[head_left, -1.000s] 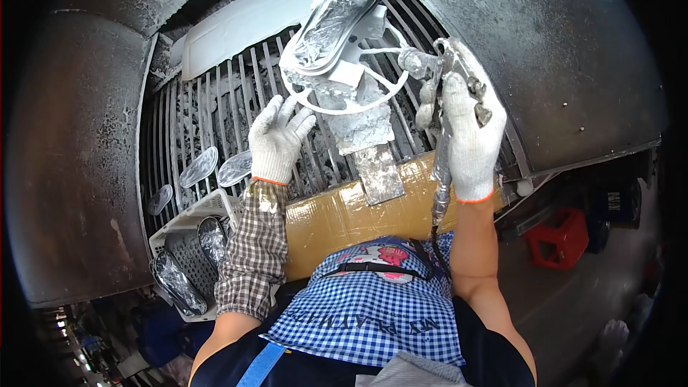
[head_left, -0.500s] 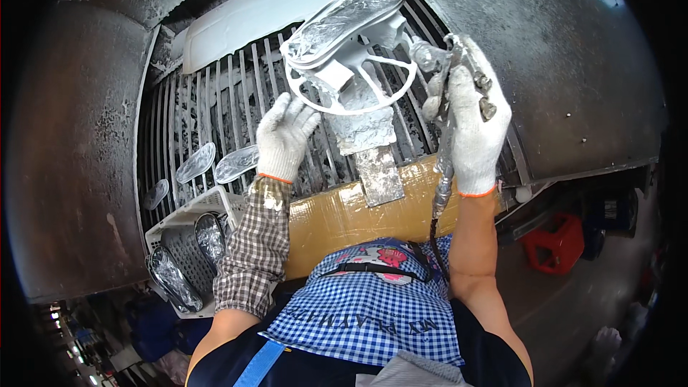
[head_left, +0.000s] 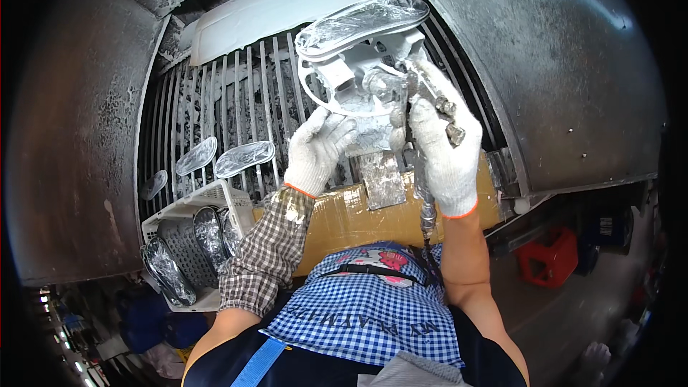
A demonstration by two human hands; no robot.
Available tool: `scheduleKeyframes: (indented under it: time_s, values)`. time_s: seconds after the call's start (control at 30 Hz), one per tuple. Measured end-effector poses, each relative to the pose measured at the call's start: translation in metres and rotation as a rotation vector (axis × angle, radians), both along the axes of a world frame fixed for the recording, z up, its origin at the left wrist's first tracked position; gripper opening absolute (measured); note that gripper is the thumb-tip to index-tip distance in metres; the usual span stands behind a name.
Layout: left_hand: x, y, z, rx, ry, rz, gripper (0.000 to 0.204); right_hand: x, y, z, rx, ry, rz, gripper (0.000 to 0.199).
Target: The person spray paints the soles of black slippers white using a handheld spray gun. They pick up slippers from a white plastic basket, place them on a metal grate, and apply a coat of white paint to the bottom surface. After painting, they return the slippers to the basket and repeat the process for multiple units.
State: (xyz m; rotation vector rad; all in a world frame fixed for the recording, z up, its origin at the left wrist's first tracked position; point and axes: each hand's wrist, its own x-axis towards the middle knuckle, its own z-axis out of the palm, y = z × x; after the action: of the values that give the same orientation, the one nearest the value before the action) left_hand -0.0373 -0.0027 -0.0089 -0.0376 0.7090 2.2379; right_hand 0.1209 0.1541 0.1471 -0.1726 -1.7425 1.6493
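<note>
My right hand (head_left: 448, 150), in a white knit glove, grips a grey-crusted spray gun (head_left: 387, 86) with a hose running down from it. The gun's head points toward a white-coated wheel stand (head_left: 333, 72). On top of the stand lies a shoe sole (head_left: 362, 25) with shiny clear film over its face and a pale rim. My left hand (head_left: 319, 149), also gloved, is at the wheel's near rim with its fingers stretched out. Whether the fingertips touch the rim I cannot tell. The gun hides the wheel's right part.
Film-covered soles (head_left: 244, 160) lie on the slatted grate (head_left: 236, 93) at left. A white basket (head_left: 240, 204) holds more dark, film-wrapped pieces. Metal walls (head_left: 573, 93) flank the booth, and brown taped board (head_left: 337, 222) lines its front edge. A red container (head_left: 548, 258) stands at right.
My right hand has brought the spray gun left and lower, in front of the wheel. My left hand has shifted right along the near rim. The sole on the stand has turned slightly.
</note>
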Motion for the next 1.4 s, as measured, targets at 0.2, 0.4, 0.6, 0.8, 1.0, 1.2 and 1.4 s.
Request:
scheduleKeyframes:
  time_s: [0.2,0.4,0.6,0.8,1.0,1.2,1.4]
  values:
    - [0.002,-0.001,0.002,0.050,0.051,-0.035,0.061,-0.002,0.008,-0.010,-0.202,0.015,-0.051,0.048]
    - [-0.003,-0.005,0.006,0.012,0.064,-0.016,0.067,0.001,0.015,-0.016,-0.226,0.079,-0.082,0.047]
    - [-0.003,-0.005,0.021,0.016,0.106,-0.010,0.068,0.006,0.018,-0.011,-0.310,0.134,-0.077,0.049]
    - [-0.016,-0.011,0.009,0.024,0.115,-0.002,0.066,0.013,0.022,-0.007,-0.283,0.110,-0.141,0.047]
    - [-0.022,-0.016,0.008,0.015,0.100,0.018,0.067,0.023,0.030,-0.004,-0.269,0.072,-0.200,0.046]
    - [-0.030,-0.020,0.007,0.023,0.079,0.061,0.052,0.035,0.034,0.001,-0.176,0.048,-0.302,0.048]
    - [-0.033,-0.023,0.014,0.062,0.075,0.106,0.034,0.044,0.014,0.010,-0.278,0.047,-0.170,0.049]
